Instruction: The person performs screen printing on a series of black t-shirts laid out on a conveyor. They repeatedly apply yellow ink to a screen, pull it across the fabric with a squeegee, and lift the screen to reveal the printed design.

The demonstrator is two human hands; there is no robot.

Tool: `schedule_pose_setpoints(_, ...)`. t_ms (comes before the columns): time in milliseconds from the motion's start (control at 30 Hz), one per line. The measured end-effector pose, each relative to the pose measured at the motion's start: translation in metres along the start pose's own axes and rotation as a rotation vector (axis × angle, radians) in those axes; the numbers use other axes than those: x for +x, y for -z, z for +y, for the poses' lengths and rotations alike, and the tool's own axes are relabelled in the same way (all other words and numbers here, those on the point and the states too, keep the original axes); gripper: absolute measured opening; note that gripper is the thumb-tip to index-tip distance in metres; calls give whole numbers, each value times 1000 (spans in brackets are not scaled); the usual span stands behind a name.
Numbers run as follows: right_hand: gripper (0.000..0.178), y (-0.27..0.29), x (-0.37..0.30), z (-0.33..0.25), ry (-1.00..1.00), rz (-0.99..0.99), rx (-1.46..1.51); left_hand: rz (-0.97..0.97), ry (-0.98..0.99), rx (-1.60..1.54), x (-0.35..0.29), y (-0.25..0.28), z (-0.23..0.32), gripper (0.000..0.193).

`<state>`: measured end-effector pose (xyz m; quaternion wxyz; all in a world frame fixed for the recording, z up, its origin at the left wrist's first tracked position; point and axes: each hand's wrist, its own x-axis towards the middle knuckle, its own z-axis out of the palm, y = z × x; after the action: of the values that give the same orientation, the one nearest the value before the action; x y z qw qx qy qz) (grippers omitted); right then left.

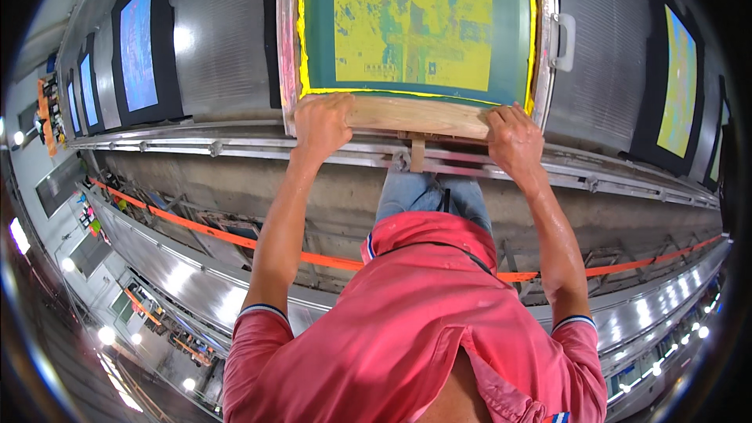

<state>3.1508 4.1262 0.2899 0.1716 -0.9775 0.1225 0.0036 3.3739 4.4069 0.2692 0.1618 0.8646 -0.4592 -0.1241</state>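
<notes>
In front of me lies a screen-printing frame (pixel 511 31), its green mesh carrying a yellow, ink-smeared image and a line of yellow ink along the borders. My left hand (pixel 323 121) is closed over the near left corner of the frame. At the near right corner my right hand (pixel 515 139) grips the frame the same way, fingers curled over its edge. Between the hands runs a bare wooden bar (pixel 419 115) along the frame's near side. Whatever lies beneath the frame is mostly hidden.
A metal rail (pixel 235 145) borders the long grey printing table (pixel 219 47). Black shirts with printed panels lie on it: a blue one (pixel 139 47) to the left, a yellow one (pixel 677 82) to the right. Behind me, an orange strip (pixel 313 258) edges another long table.
</notes>
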Motion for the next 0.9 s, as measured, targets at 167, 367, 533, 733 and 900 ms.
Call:
schedule_pose_setpoints(167, 34, 24, -12, -12, -63, -161, 152, 20, -22, 21, -11, -2, 6, 31)
schedule_pose_setpoints(367, 61, 3, 44, 110, -352, 445, 108, -150, 15, 191, 16, 15, 40, 35)
schedule_pose_setpoints(533, 55, 16, 103, 159, -842, 310, 701, -131, 57, 120, 19, -12, 61, 42)
schedule_pose_setpoints(733, 38, -22, 117, 195, -790, 538, 558, -173, 97, 78, 18, -16, 60, 36)
schedule_pose_setpoints(900, 33, 19, 122, 162, -804, 554, 616, -67, 90, -54, 7, -10, 50, 33)
